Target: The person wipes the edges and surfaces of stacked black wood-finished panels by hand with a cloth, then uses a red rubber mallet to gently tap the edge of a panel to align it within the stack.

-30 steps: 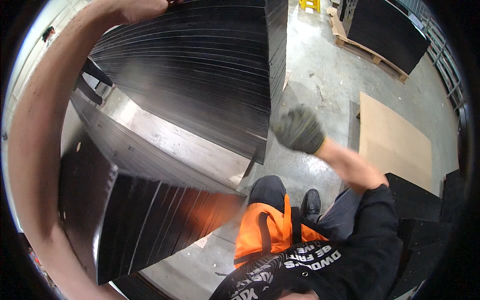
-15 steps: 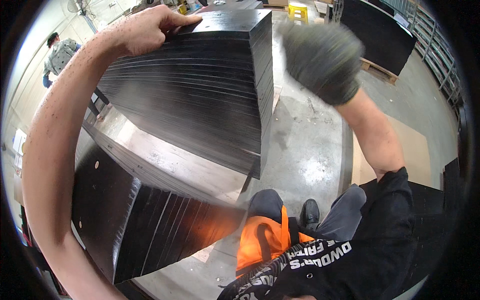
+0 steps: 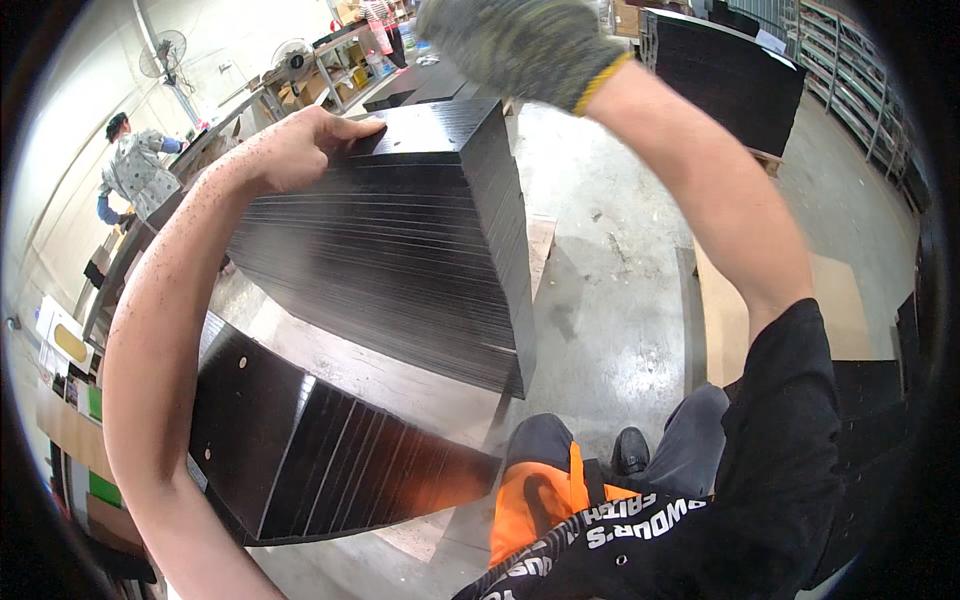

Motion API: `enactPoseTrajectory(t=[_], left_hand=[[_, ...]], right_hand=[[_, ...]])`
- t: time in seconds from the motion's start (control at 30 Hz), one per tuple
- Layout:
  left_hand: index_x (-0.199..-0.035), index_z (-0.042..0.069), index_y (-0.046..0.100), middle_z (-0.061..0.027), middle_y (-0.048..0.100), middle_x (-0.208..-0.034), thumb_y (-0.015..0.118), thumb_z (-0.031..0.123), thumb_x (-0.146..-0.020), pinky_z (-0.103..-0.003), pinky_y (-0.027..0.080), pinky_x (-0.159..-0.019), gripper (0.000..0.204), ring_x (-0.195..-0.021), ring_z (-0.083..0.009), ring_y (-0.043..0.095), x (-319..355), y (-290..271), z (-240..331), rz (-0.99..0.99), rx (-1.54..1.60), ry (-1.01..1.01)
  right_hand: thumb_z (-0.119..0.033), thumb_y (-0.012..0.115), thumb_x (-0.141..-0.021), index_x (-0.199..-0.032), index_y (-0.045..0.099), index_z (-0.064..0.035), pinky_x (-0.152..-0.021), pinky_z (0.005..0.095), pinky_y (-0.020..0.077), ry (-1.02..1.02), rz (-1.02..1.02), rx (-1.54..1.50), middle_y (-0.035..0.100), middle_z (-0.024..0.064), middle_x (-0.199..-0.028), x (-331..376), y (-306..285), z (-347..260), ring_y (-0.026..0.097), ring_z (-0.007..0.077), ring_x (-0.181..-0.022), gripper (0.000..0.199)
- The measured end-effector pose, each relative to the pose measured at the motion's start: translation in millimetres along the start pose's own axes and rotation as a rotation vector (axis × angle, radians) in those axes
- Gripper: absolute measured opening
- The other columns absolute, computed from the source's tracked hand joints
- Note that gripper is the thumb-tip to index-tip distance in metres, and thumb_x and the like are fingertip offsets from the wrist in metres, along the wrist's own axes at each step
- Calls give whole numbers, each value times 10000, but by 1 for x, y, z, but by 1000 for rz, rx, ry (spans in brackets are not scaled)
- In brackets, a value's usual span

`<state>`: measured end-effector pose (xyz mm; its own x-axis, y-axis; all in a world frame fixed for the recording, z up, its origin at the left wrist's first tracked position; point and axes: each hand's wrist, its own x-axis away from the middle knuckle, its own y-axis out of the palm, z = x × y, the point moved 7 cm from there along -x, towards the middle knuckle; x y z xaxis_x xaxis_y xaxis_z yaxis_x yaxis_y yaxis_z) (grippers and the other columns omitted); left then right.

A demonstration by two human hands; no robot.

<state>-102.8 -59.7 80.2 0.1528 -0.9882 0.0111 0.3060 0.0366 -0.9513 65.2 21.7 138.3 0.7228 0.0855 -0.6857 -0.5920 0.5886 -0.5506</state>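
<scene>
A tall stack of black panels [image 3: 370,270] stands in front of me. My bare left hand [image 3: 300,150] rests at the top near edge of this stack, one finger stretched along the top panel [image 3: 420,128] and the other fingers partly hidden. Above the stack's right corner, my right hand [image 3: 520,50], in a dark grey knit glove with a yellow cuff, is raised and smeared by motion. Whether it holds anything does not show. A second, lower stack of black panels [image 3: 350,460] lies nearer to me at the left, with pale round spots on its end face.
Another person [image 3: 140,165] works at a bench at the far left, near a standing fan [image 3: 165,55]. Behind on the right are a large black stack [image 3: 720,85] on a pallet and metal racks [image 3: 850,90]. A tan board [image 3: 840,300] lies to my right.
My view has shifted, so the stacks sit lower in it. My right hand has moved up and left, over the tall stack's corner. The left hand stays on the stack's top edge.
</scene>
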Motion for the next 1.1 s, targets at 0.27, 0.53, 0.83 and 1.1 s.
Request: enactPoseTrajectory(t=[0.27,0.53,0.83,1.1], left_hand=[[-1276,133,655,17,711,-1108,541,-210,-589,-227,497,-844,777,-934,-61,610,1,-8,-20,6,219,-86],[-1284,149,647,10,707,-1132,527,-209,-599,-231,490,-908,783,-968,-53,612,16,3,-7,38,106,-87],[-1277,103,640,-13,699,-1156,511,-195,-606,-256,493,-945,745,-972,-58,616,34,42,4,79,133,-57],[-1273,91,636,-90,648,-1283,503,-188,-582,-279,425,-1070,757,-1166,-132,607,50,40,-4,89,177,-83]], right_hand=[[-427,559,-921,-1160,701,-148,-874,403,538,56,-300,-374,717,112,-1059,0,57,-25,690,271,-993,394],[-92,513,-938,-1412,449,1,-1101,423,399,331,495,-570,480,180,-1447,99,86,-60,452,291,-1366,488],[-236,615,-891,-1274,579,-96,-1194,612,163,-325,104,-459,476,106,-1459,318,124,-229,350,309,-1425,410],[-153,636,-844,-1238,635,-100,-1167,531,317,-132,429,-77,528,108,-1408,164,28,-179,457,293,-1343,397]])
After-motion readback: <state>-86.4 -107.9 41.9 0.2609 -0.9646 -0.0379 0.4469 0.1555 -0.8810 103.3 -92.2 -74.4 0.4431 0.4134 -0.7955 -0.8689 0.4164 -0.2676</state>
